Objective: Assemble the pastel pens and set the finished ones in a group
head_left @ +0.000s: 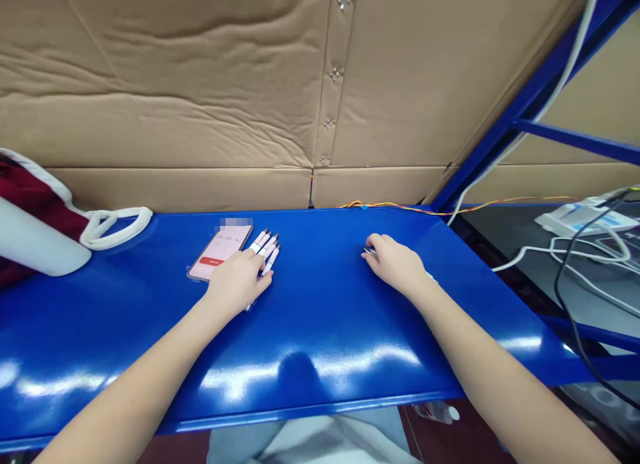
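1. At the near edge, two bare forearms are reaching out over a glossy blue table (320, 331), with pale clothing showing below it.
2. Mid-table, the left hand (237, 281) is lying palm down on a bunch of pens (267, 245), fingers closed together over the barrels and pinning them to the surface.
3. Those pens are lying side by side, their long axes running from near-left to far-right. Their tips are pointing away from the person, and one back end is peeking out under the heel of the hand.
4. Well apart to the right, the right hand (395, 263) is curling over a single pen (369, 252). Its metal tip is poking out left of the fingers and its white barrel is showing past the wrist, so it is lying roughly across the table, tip leftward. Whether the fingers are pinching it or merely covering it cannot be told.
5. As things lie, most pens appear to be sitting in one bunch, with one lying apart.
6. Just beside the bunch, on its left, a phone (220, 252) is lying face up, showing a timer readout.
7. Farther back, cardboard (200, 84) is lining the wall, a bag (30, 237) is sitting at far left, and cables (550, 251) are trailing at right.
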Available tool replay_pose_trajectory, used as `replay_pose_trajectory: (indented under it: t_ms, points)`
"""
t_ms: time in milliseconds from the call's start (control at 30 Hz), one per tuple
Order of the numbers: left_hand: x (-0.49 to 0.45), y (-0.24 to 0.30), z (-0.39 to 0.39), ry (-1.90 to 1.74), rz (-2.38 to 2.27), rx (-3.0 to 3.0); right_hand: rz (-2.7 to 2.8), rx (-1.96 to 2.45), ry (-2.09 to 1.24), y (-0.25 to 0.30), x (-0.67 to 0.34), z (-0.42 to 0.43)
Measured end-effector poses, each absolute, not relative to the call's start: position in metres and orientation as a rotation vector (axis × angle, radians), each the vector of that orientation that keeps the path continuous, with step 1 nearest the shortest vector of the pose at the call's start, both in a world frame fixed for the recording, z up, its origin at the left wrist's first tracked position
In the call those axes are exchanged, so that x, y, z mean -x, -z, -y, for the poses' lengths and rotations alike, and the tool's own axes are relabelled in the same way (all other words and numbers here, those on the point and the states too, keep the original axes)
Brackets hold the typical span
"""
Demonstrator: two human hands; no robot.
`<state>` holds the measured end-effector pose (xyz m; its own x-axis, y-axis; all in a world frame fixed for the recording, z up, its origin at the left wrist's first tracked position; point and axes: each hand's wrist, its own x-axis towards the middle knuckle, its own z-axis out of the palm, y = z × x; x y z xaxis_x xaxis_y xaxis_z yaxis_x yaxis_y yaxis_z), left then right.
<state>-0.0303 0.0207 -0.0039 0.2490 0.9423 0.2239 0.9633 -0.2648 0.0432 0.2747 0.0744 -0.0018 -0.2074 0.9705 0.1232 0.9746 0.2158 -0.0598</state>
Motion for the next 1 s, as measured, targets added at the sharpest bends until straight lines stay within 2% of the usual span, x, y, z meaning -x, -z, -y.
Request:
replay_pose_trajectory:
  t_ms: [100, 267, 533, 700, 1000]
  points:
    - [0.024, 0.003, -0.016, 0.364, 1.743, 2.480, 2.313, 1.601, -0.098, 0.000, -0.264, -0.068]
    - [0.008, -0.001, -0.003, 0.378, 1.471, 2.539, 2.345, 1.073, -0.622, 0.001, -0.235, -0.049]
    - [0.002, 0.001, 0.002, 0.385, 1.278, 2.573, 2.477, 0.973, -0.896, 0.002, -0.223, -0.036]
    - [0.001, -0.001, 0.002, 0.388, 1.132, 2.534, 2.655, 0.911, -0.804, -0.001, -0.223, -0.031]
    - [0.003, 0.004, 0.003, 0.380, 1.090, 2.561, 2.788, 0.992, -0.277, 0.003, -0.220, -0.025]
